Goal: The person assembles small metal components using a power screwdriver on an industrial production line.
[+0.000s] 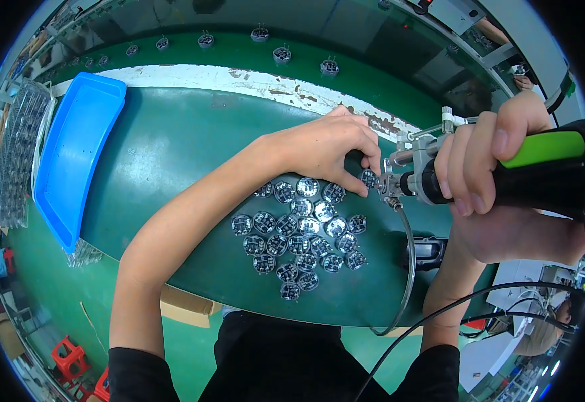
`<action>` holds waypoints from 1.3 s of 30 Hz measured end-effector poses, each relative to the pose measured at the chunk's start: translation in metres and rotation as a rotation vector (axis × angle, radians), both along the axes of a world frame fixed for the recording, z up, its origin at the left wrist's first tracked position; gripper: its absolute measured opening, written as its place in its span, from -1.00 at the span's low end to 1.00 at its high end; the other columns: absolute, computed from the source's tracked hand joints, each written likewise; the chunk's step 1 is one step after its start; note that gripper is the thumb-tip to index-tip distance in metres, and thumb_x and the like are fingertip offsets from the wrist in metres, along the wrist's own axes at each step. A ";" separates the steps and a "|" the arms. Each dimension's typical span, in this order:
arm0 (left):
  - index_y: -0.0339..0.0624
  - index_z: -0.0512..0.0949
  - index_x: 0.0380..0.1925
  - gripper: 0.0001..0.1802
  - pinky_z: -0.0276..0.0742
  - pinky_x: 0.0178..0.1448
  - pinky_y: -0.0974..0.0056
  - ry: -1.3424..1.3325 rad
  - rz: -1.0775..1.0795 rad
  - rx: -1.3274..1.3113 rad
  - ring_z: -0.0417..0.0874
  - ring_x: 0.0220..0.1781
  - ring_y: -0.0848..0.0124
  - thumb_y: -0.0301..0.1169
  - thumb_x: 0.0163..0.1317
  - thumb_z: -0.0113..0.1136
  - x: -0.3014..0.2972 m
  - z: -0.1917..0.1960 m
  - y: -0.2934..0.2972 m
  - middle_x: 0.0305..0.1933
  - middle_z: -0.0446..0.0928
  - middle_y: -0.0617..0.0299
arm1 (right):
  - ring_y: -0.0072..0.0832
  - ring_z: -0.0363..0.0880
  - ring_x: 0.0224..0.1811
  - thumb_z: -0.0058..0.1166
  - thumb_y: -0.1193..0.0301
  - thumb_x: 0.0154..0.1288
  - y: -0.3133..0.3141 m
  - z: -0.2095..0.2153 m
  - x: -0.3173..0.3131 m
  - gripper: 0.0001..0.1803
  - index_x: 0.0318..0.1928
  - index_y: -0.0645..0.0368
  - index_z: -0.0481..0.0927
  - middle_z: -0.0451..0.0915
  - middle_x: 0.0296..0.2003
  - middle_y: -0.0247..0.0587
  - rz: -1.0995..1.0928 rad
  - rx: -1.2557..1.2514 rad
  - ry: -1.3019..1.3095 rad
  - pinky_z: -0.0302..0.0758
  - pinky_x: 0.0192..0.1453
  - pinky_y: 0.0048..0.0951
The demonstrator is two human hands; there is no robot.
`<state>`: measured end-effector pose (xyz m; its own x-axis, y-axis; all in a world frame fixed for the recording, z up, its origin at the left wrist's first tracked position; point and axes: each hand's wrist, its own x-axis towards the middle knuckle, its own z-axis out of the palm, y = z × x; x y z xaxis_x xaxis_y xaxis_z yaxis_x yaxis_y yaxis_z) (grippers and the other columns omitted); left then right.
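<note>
My left hand (332, 144) is closed, thumb and fingertips pinching a small round circuit-board part (369, 178) at its rim. Wrapped around the body of a black and green power screwdriver (547, 174) is my right hand (470, 164). The tool lies nearly level, and its metal head (393, 182) meets the pinched part; the exact contact point is hidden. Several more round parts (299, 244), silvery and dark, lie grouped on the green table below my left hand. A clear hose (409, 268) runs down from the tool's head.
A blue tray (71, 161) stands at the left beside stacked clear plastic trays (21, 154). Beyond the white ledge (239, 80), several round parts (281, 55) sit on a green belt. A black device (427, 253) lies near my right forearm; black cables (493, 288) cross the lower right.
</note>
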<state>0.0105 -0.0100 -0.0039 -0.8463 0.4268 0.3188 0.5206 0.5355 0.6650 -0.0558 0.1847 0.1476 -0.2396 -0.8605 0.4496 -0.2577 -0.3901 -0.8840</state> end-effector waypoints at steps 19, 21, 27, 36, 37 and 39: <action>-0.10 0.77 -0.03 -0.69 0.40 0.36 0.10 -0.235 0.017 -0.006 0.63 0.12 0.26 -0.29 0.23 0.50 0.021 0.032 -0.026 -0.11 0.70 0.22 | -0.70 0.41 -0.64 0.26 -0.40 0.19 0.035 0.013 -0.019 -0.18 -0.07 0.10 0.34 0.42 -0.56 -0.51 -0.100 -0.239 -0.199 0.42 -0.44 -0.61; -0.20 0.76 -0.13 -0.78 0.64 0.10 0.19 -0.207 0.126 0.123 0.72 -0.08 0.26 -0.35 0.28 0.46 0.019 0.034 -0.044 -0.20 0.71 0.12 | -0.72 0.39 -0.63 0.28 -0.45 0.15 0.041 0.016 -0.021 -0.13 -0.07 0.10 0.32 0.40 -0.57 -0.52 -0.152 -0.241 -0.203 0.41 -0.43 -0.62; -0.25 0.75 -0.17 -0.55 0.61 -0.07 0.08 0.108 1.142 -0.203 0.66 -0.27 0.15 -0.09 0.14 0.52 -0.012 -0.002 -0.085 -0.22 0.69 0.08 | -0.72 0.36 -0.63 0.09 -0.69 -0.01 0.031 0.020 -0.012 0.09 -0.06 0.14 0.32 0.35 -0.57 -0.52 -0.206 -0.152 -0.264 0.40 -0.42 -0.63; -0.21 0.74 -0.10 -0.64 0.64 0.04 0.14 0.195 0.606 -0.114 0.68 -0.09 0.18 -0.27 0.15 0.51 -0.018 0.004 -0.045 -0.18 0.68 0.12 | -0.64 0.42 -0.60 0.13 -0.69 -0.06 0.035 0.023 -0.009 0.17 0.06 0.20 0.35 0.41 -0.54 -0.45 -0.155 -0.140 -0.292 0.42 -0.39 -0.56; -0.19 0.74 -0.11 -0.66 0.62 0.08 0.14 0.236 0.474 -0.111 0.67 -0.08 0.19 -0.28 0.15 0.52 -0.016 0.006 -0.035 -0.18 0.67 0.15 | -0.63 0.43 -0.59 0.14 -0.69 -0.07 0.036 0.021 -0.010 0.19 0.08 0.21 0.35 0.42 -0.53 -0.44 -0.138 -0.145 -0.300 0.43 -0.39 -0.54; -0.17 0.73 -0.13 -0.68 0.58 0.15 0.12 0.235 0.279 -0.087 0.63 -0.04 0.21 -0.29 0.15 0.53 -0.009 0.006 -0.017 -0.18 0.67 0.20 | -0.60 0.45 -0.58 0.15 -0.69 -0.09 0.036 0.019 -0.012 0.22 0.12 0.23 0.37 0.44 -0.51 -0.42 -0.088 -0.160 -0.316 0.44 -0.38 -0.51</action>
<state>0.0018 -0.0275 0.0020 -0.8418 0.2243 0.4910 0.4799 0.7275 0.4904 -0.0683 0.2207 0.1669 -0.4587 -0.7548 0.4689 -0.0201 -0.5188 -0.8547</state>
